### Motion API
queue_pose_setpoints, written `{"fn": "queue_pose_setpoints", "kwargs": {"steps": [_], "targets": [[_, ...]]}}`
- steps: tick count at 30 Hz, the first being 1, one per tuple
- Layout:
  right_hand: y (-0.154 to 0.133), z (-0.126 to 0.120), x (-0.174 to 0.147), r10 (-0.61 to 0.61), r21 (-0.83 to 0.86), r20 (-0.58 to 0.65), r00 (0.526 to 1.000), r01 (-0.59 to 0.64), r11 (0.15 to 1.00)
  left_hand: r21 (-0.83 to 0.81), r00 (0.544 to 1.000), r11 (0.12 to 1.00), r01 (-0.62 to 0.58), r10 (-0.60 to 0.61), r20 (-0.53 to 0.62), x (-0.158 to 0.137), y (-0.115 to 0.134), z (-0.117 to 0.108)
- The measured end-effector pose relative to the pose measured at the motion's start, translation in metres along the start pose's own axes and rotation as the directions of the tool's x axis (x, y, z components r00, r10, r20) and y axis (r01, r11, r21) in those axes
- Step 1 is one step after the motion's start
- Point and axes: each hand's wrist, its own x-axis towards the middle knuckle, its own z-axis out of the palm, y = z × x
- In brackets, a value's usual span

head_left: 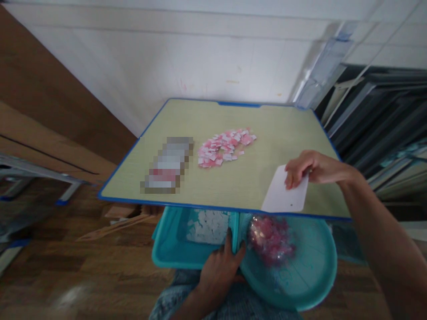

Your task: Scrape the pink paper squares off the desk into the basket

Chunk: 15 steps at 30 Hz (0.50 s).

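My right hand (305, 169) is closed on a flat white card (285, 193) with a small dark dot near one corner. The card's lower edge meets the table's front right part. Below the table, my left hand (222, 262) grips the rim of a rectangular teal basin (160, 255), its index finger inside and its thumb on the other side. White paper-like pieces (208, 226) lie in that basin. Beside it, a round teal basin (320, 275) holds a clear bag of pink pieces (271, 240). A loose pile of small pink and white pieces (223, 149) is spread mid-table.
The pale yellow table (276, 129) has a blue edge and stands against a white wall (200, 62). A blurred-out rectangular object (168, 164) lies on its left side. Dark flat panels (383, 115) lean at the right, and brown boards (60, 98) stand at the left.
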Motion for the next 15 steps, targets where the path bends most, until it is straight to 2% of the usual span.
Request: {"fn": "queue_pose_setpoints", "kwargs": {"steps": [3,6,8,9,12,15], "targets": [[0.001,-0.004,-0.014,0.023,0.036,-0.034,0.999,-0.022,0.999,-0.002,1.0,1.0,-0.004,0.004,0.012,0.001,0.0,-0.001],[0.001,-0.013,-0.019,0.077,0.041,-0.163,0.984,-0.071,0.997,0.002,1.0,1.0,-0.006,0.006,0.02,0.001,0.0,-0.003],[0.006,-0.022,-0.016,0.152,0.021,-0.304,0.941,-0.153,0.988,0.004,1.0,1.0,-0.007,0.007,0.018,0.0,0.001,-0.004],[0.01,-0.026,-0.013,0.185,0.019,-0.384,0.904,-0.193,0.981,0.005,1.0,1.0,-0.006,0.006,0.016,0.0,0.001,-0.004],[0.026,-0.035,-0.001,0.203,0.034,-0.466,0.861,-0.212,0.977,0.006,1.0,1.0,0.002,-0.002,0.009,0.0,0.002,-0.004],[0.038,-0.038,0.011,0.23,0.045,-0.492,0.84,-0.24,0.97,0.007,1.0,1.0,0.011,-0.011,0.003,0.0,0.002,-0.004]]}}
